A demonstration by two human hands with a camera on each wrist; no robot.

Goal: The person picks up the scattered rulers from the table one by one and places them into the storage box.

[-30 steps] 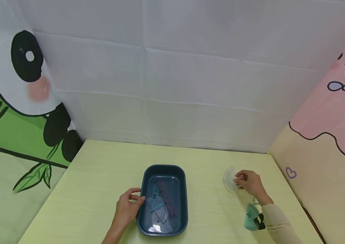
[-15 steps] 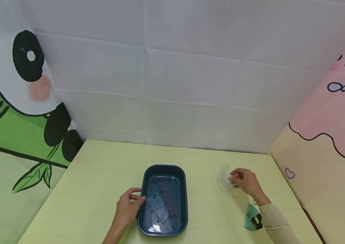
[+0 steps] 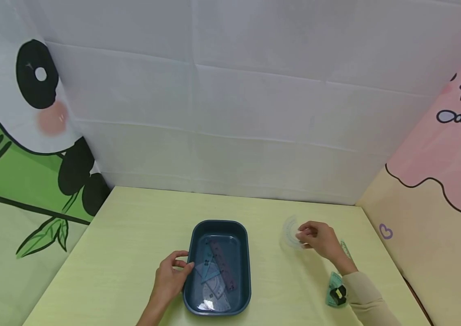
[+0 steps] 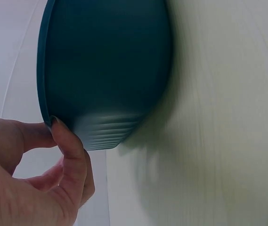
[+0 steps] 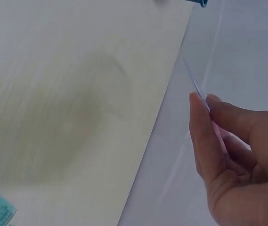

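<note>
Pinches the blue tray (image 3: 220, 222) by its left rim, between thumb and fingers of the left hand (image 3: 171, 276). Holds the clear protractor (image 3: 290, 232) up off the yellow table (image 3: 271, 290), to the right of the tray, pinched between thumb and fingertips of the right hand (image 3: 323, 240), curved edge turned towards the tray. Has a broad strip of tabletop between that curve and the tray's right wall, with more room behind, up to the table's far edge. Has the right sleeve (image 3: 366, 294) close beside a partly hidden green protractor (image 3: 333, 283). Shows a purplish ruler (image 3: 223, 266), a blue triangle (image 3: 207, 261) and clear pieces (image 3: 216, 290) inside the tray.
</note>
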